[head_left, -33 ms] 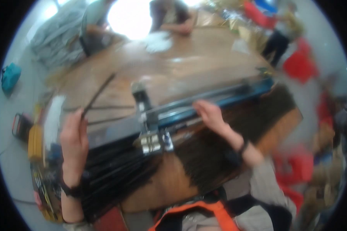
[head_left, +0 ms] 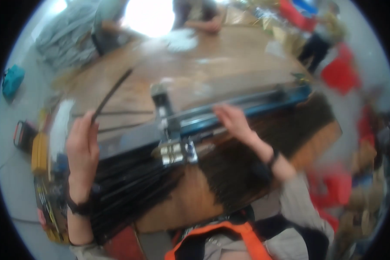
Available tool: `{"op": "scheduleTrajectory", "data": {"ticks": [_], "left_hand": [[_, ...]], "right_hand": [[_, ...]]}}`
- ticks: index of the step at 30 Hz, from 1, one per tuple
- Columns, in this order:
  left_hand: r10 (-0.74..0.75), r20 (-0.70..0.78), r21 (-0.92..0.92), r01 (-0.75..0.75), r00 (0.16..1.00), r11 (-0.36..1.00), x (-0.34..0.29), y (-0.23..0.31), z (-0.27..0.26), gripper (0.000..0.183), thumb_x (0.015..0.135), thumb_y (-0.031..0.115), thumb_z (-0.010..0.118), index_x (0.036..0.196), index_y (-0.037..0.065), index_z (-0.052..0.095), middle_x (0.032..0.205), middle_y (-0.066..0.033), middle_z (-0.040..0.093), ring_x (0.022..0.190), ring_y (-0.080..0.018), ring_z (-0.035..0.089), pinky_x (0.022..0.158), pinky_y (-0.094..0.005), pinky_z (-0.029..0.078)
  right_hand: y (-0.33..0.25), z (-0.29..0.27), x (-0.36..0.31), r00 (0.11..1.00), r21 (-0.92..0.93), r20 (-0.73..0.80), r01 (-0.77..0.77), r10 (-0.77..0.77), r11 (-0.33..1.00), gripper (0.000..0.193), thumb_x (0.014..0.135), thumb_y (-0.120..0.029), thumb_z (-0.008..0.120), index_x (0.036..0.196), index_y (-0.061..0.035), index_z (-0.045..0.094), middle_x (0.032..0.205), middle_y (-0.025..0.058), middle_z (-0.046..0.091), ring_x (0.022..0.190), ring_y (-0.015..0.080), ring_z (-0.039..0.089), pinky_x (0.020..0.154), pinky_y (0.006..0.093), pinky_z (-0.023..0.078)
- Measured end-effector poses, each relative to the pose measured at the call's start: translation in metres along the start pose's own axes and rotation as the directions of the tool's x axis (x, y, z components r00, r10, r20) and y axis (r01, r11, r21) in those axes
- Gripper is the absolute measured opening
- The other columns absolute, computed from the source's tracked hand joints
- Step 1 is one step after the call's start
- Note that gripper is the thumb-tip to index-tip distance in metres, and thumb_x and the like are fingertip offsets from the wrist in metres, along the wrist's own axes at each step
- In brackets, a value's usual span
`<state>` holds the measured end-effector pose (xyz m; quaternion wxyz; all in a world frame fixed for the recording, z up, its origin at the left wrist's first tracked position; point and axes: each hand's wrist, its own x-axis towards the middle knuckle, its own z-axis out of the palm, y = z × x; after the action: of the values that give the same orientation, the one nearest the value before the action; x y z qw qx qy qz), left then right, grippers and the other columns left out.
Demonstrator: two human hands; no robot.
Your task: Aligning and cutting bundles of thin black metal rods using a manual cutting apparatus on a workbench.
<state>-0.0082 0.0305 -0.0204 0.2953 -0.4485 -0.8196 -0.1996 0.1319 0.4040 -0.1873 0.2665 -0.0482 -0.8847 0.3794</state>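
Observation:
My left hand is closed around the lower end of a thin dark strip, which slants up and away to the right over the table. My right hand is at a long blue and silver rail device. Its fingers are bent and close together at the rail's near side; blur hides what they grip, if anything. Left of that hand, a dark upright bracket crosses the rail's end, and a shiny metal block sits in front of it. Two more dark strips extend left from the bracket.
Many black strips lie in a bundle at near left, and a dark pile spreads at right on the wooden table. A yellow box stands at the left edge. Other people are across the table.
The view has shifted slightly, moving the table and rail a little in the picture. Both hands keep nearly the same places, and the strip stays in my left hand.

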Motion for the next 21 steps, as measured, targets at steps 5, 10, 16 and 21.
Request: {"op": "scheduleTrajectory", "data": {"ticks": [5, 10, 16, 21], "left_hand": [[-0.133, 0.059, -0.091, 0.138, 0.989, 0.986, -0.019, -0.001, -0.016, 0.029, 0.094, 0.001, 0.057, 0.123, 0.002, 0.059, 0.091, -0.0189, 0.061, 0.082, -0.0350, 0.061, 0.072, -0.0379, 0.049], [-0.214, 0.097, -0.042, 0.219, 0.972, 0.975, -0.057, -0.022, -0.029, 0.029, 0.094, 0.001, 0.057, 0.123, 0.002, 0.060, 0.091, -0.0196, 0.062, 0.080, -0.0353, 0.061, 0.071, -0.0372, 0.049], [-0.327, 0.125, -0.049, 0.335, 0.937, 0.941, -0.082, -0.032, -0.033, 0.028, 0.094, 0.001, 0.058, 0.122, 0.002, 0.060, 0.091, -0.0210, 0.061, 0.079, -0.0372, 0.060, 0.070, -0.0394, 0.049], [-0.272, 0.136, -0.009, 0.276, 0.953, 0.961, -0.094, -0.040, -0.026, 0.027, 0.092, 0.002, 0.059, 0.119, 0.001, 0.061, 0.088, -0.0222, 0.060, 0.079, -0.0399, 0.060, 0.068, -0.0425, 0.047]], "right_hand": [[-0.071, 0.067, 0.074, 0.971, 0.388, 0.110, 0.156, -0.213, 0.908, 0.018, 0.097, -0.021, 0.061, 0.106, -0.0083, 0.070, 0.080, 0.0062, 0.072, 0.066, 0.0135, 0.065, 0.062, 0.0284, 0.051], [-0.076, 0.098, 0.096, 0.897, 0.334, 0.213, 0.305, -0.386, 0.892, 0.019, 0.098, -0.022, 0.061, 0.108, -0.0100, 0.071, 0.085, 0.0083, 0.072, 0.076, 0.0176, 0.069, 0.070, 0.0301, 0.054], [-0.088, 0.114, 0.109, 0.864, 0.279, 0.354, 0.268, -0.358, 0.922, 0.020, 0.094, -0.021, 0.064, 0.110, -0.0120, 0.073, 0.083, 0.0117, 0.071, 0.072, 0.0213, 0.068, 0.067, 0.0324, 0.054], [-0.112, 0.145, 0.091, 0.798, -0.087, 0.477, 0.461, -0.369, 0.883, 0.013, 0.081, -0.010, 0.067, 0.093, -0.0112, 0.069, 0.077, 0.0097, 0.068, 0.076, 0.0287, 0.065, 0.084, 0.0409, 0.046]]}}
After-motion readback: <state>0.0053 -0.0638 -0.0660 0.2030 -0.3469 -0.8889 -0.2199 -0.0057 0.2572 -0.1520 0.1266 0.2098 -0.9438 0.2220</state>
